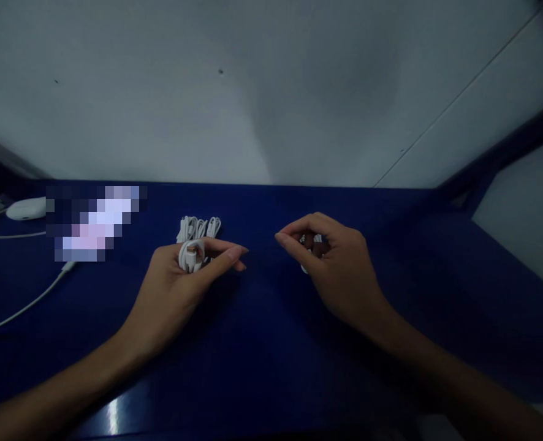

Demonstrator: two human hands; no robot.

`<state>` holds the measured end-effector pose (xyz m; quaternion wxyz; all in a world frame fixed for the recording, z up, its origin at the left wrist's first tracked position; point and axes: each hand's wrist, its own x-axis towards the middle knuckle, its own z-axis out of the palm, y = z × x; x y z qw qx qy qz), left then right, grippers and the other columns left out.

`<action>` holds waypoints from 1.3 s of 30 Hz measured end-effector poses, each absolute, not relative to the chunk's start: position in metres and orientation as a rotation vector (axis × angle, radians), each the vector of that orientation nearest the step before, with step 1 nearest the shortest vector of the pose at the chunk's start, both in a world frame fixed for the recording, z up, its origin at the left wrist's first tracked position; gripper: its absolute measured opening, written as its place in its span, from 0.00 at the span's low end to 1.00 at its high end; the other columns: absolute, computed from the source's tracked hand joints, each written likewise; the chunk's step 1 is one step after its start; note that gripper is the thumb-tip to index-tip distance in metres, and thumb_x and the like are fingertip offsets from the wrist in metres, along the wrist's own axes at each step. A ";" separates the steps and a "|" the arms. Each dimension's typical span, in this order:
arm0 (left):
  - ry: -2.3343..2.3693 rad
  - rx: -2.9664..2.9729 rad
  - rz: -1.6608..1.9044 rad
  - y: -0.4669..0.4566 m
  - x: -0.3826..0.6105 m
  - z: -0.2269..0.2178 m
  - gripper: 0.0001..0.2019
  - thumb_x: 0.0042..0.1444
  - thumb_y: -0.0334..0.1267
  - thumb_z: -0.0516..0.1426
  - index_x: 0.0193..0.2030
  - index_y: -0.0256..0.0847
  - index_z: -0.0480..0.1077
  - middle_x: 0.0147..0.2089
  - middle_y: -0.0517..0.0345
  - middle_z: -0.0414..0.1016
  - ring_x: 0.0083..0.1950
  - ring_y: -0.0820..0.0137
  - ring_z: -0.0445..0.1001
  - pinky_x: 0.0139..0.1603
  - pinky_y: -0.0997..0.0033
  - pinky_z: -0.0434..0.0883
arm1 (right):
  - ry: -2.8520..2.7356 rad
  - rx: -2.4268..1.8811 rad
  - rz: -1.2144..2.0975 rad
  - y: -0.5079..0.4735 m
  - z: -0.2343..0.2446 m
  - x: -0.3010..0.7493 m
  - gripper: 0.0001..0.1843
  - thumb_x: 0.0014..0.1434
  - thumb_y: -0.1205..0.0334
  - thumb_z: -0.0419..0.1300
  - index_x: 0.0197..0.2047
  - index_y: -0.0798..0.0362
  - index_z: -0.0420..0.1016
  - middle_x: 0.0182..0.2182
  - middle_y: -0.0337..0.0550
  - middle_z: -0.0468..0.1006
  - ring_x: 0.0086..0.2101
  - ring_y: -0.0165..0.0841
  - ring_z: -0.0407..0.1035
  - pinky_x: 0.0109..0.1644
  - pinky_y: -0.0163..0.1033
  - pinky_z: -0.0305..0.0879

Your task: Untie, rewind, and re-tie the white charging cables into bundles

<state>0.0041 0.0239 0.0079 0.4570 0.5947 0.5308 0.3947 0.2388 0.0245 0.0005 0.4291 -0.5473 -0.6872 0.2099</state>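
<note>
My left hand [189,272] holds a coiled white USB cable [190,257] in the crook of the thumb; a metal plug shows in the coil. Its thumb and index fingertips come close together and point right. Just behind it, several bundled white cables [199,228] lie side by side on the blue table [257,343]. To the right, my right hand [331,257] is closed, thumb and index fingertips meeting. Within its curled fingers, bits of another white coiled cable [304,268] show; the rest is hidden by the hand. The hands are apart.
At the left, a blurred-out lit device [99,223] lies on the table with a white charging cord [37,300] running from it. A white rounded object [26,209] sits beyond it. A pale wall [170,122] rises behind the table, and a blue frame [505,150] stands at the right.
</note>
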 end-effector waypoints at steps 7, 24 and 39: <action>1.343 1.435 0.917 0.023 0.005 0.010 0.13 0.65 0.53 0.70 0.36 0.47 0.86 0.25 0.61 0.79 0.23 0.71 0.71 0.20 0.70 0.60 | -1.987 -1.523 0.325 0.034 -0.002 0.250 0.05 0.71 0.65 0.72 0.40 0.47 0.86 0.35 0.42 0.78 0.39 0.40 0.71 0.42 0.46 0.69; 0.960 2.296 0.861 0.011 0.002 -0.002 0.13 0.75 0.29 0.61 0.59 0.48 0.83 0.54 0.61 0.85 0.49 0.71 0.85 0.51 0.72 0.80 | -2.268 -1.259 0.209 0.039 -0.002 0.258 0.05 0.73 0.68 0.68 0.51 0.52 0.84 0.44 0.45 0.82 0.46 0.41 0.73 0.46 0.45 0.72; 0.987 2.275 0.877 0.010 0.004 -0.003 0.12 0.75 0.30 0.62 0.58 0.48 0.83 0.51 0.59 0.85 0.48 0.69 0.85 0.50 0.69 0.81 | -2.440 -1.362 0.132 0.028 -0.012 0.240 0.06 0.74 0.72 0.65 0.42 0.54 0.79 0.41 0.48 0.81 0.44 0.43 0.72 0.54 0.50 0.70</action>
